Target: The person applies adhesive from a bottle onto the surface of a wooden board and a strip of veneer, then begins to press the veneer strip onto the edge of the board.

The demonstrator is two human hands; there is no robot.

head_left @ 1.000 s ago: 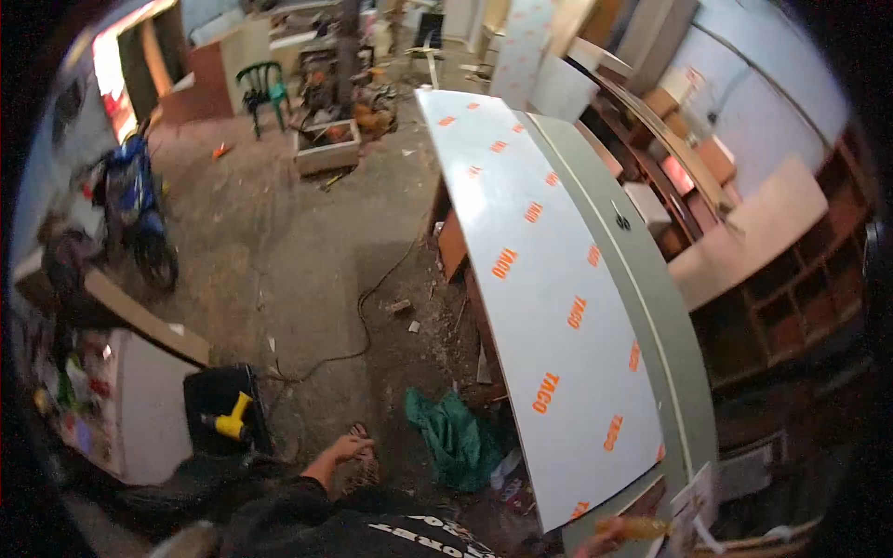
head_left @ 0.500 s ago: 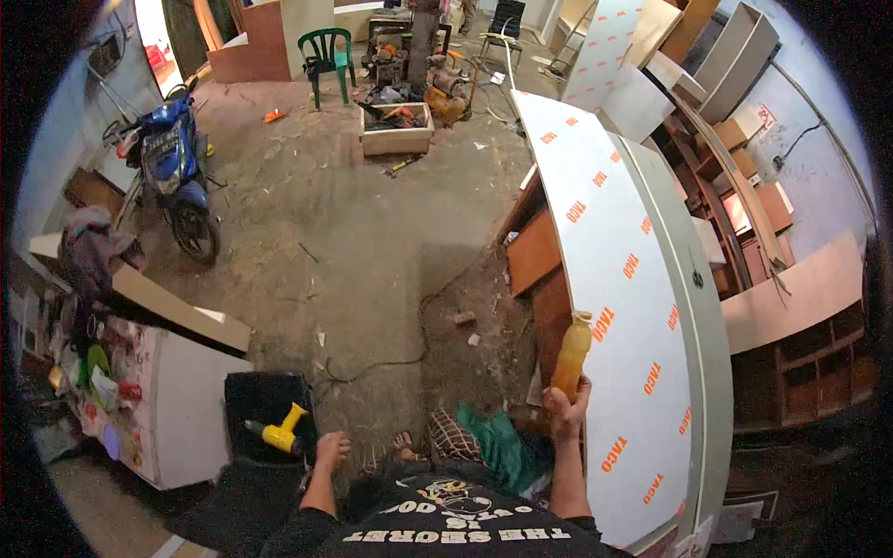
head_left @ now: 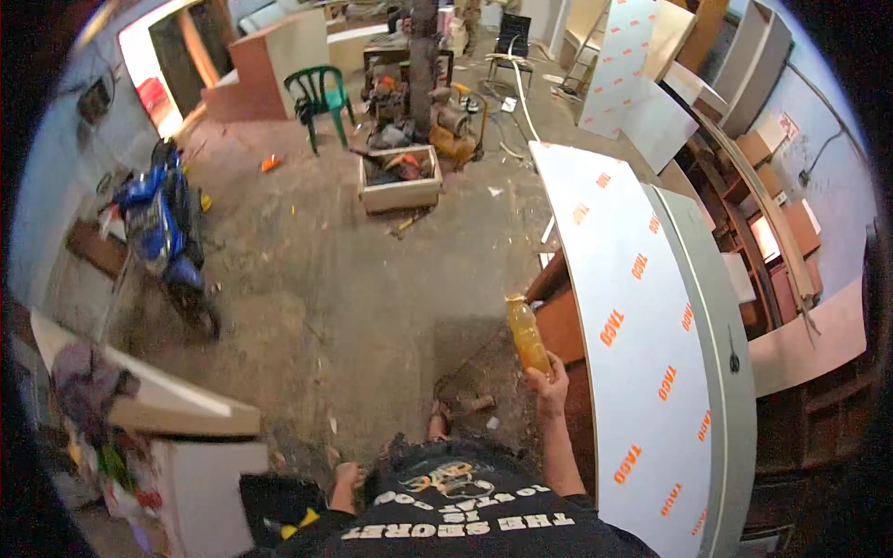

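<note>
My right hand point(head_left: 551, 386) is closed around the lower part of a bottle point(head_left: 527, 337) of yellow-orange liquid. The bottle stands nearly upright, tilted a little left, beside the left edge of a large white panel point(head_left: 642, 363) with orange print. My left hand point(head_left: 350, 475) hangs low by my body with its fingers curled in, and nothing shows in it. Near that hand, a yellow pistol-shaped power tool point(head_left: 301, 523) lies on a black seat point(head_left: 274, 498), partly hidden by my sleeve.
A blue motorbike point(head_left: 158, 228) stands at the left. Ahead are a green plastic chair point(head_left: 321, 98), a white box of tools point(head_left: 400, 193) and a pillar point(head_left: 423, 70). A cluttered white cabinet point(head_left: 209, 488) sits at lower left. A small block point(head_left: 478, 404) lies on the floor near my foot.
The view has tilted up and shifted. My right hand has carried the bottle left, away from over the panel. My left hand is lower and farther from the yellow tool, which is more hidden.
</note>
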